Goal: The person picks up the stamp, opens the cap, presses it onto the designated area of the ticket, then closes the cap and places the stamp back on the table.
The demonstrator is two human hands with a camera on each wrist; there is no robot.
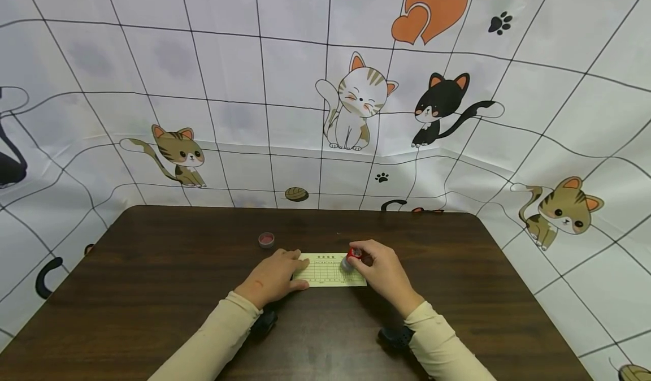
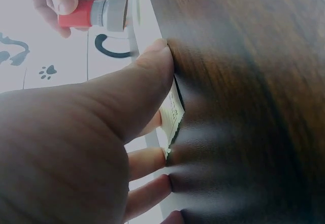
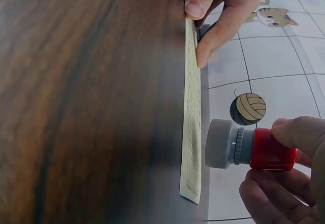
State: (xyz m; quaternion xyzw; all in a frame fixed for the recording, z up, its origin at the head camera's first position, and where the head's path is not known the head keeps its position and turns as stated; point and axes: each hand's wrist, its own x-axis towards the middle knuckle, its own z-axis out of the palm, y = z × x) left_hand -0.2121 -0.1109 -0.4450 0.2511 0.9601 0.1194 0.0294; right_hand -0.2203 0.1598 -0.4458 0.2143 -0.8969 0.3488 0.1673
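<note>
A pale green printed form (image 1: 325, 272) with a grid lies on the table, apparently a thin pad of slips. My left hand (image 1: 274, 276) rests on its left end, thumb and fingers spread and pressing it down. Above the form's right part, my right hand (image 1: 385, 269) pinches a stamp (image 3: 274, 150) by its red handle between thumb and fingers. The stamp's grey head (image 3: 218, 144) faces the paper, with a narrow gap showing in the right wrist view. Its stamping face is hidden there.
Beyond my left hand a small round cap (image 1: 266, 239), reddish inside, sits on the dark brown wooden table (image 1: 168, 290). A white curtain (image 1: 285, 126) printed with cats and a grid hangs behind the table's far edge. Black devices (image 1: 395, 337) are strapped under both wrists.
</note>
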